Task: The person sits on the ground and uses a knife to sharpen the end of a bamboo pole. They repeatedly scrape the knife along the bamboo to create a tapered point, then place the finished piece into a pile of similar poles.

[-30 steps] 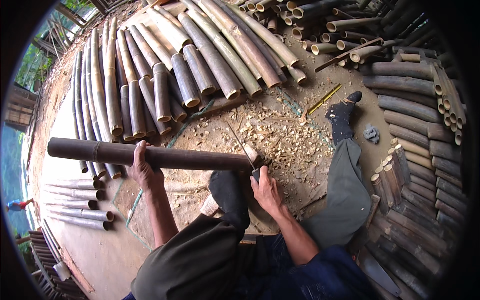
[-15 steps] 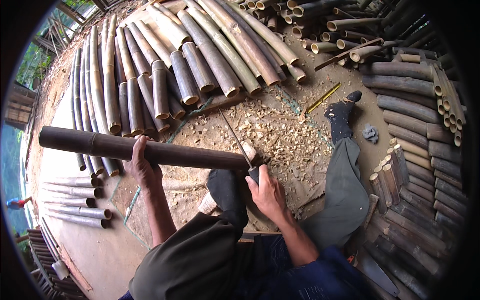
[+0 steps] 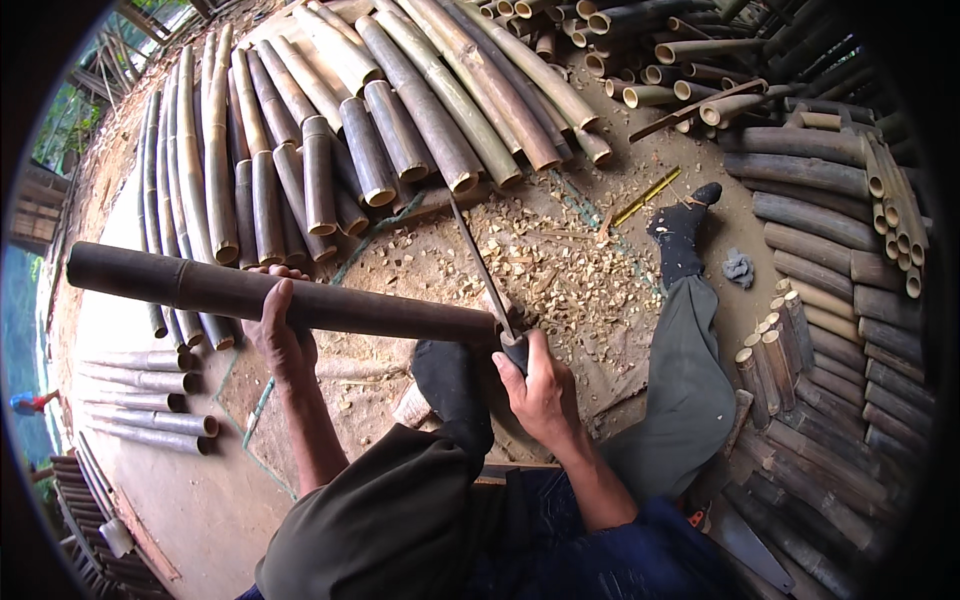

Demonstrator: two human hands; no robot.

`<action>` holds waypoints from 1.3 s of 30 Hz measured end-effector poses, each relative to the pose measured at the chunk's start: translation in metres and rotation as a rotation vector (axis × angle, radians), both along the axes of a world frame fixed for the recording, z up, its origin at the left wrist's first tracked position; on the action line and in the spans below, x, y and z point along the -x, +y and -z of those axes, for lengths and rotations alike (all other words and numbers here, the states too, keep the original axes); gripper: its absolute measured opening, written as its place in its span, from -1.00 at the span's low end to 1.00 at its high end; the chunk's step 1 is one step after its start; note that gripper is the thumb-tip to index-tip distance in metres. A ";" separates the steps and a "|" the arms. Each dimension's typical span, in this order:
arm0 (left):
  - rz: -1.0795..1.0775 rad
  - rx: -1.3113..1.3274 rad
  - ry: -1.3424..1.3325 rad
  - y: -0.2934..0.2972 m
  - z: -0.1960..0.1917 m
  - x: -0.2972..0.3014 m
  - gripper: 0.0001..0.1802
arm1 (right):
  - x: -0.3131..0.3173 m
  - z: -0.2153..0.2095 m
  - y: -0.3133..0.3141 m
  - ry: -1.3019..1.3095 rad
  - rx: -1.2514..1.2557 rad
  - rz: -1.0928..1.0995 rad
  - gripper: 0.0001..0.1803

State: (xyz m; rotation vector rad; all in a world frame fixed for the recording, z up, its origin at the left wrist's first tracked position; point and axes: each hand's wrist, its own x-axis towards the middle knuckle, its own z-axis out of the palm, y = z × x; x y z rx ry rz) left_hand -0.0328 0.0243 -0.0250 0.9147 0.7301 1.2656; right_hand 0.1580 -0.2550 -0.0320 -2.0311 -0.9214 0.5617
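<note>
My left hand [image 3: 282, 325] is wrapped round a long dark bamboo tube [image 3: 380, 308], which it holds at a slant across my front, far left end slightly higher in view. In my right hand [image 3: 542, 388] is the black handle of a long, thin-bladed knife [image 3: 474, 250]. Its blade points up and away, passing close by the tube's right end; whether the edge touches the bamboo I cannot tell. That end lies just beyond my dark-socked left foot [image 3: 450, 385]. A pale piece of wood partly shows behind the blade.
Pale chips [image 3: 540, 262] litter the ground ahead, near a yellow ruler [image 3: 645, 195]. Bamboo tubes [image 3: 430, 110] lie in rows at the far side, with more stacked at right [image 3: 815, 240]. A grey rag [image 3: 738, 268] lies by my right foot; a saw [image 3: 750, 550] is lower right.
The bamboo tube has shifted slightly left along with my left hand. The knife blade has swung a little more upright, its handle slightly to the right and lower.
</note>
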 end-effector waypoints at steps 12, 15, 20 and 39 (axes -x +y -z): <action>-0.321 0.153 0.064 0.004 -0.001 0.007 -0.65 | 0.004 0.000 -0.001 -0.016 0.027 0.001 -0.65; -0.297 0.089 0.123 0.001 -0.004 0.004 -0.66 | 0.005 -0.006 0.003 -0.035 -0.190 0.038 -0.67; -0.199 0.051 0.096 0.007 -0.011 -0.006 -0.60 | -0.003 0.070 -0.004 -0.123 0.329 0.000 -0.66; 0.067 -0.077 -0.011 0.001 -0.014 0.007 -0.41 | 0.004 -0.033 0.010 0.049 -0.076 0.011 -0.65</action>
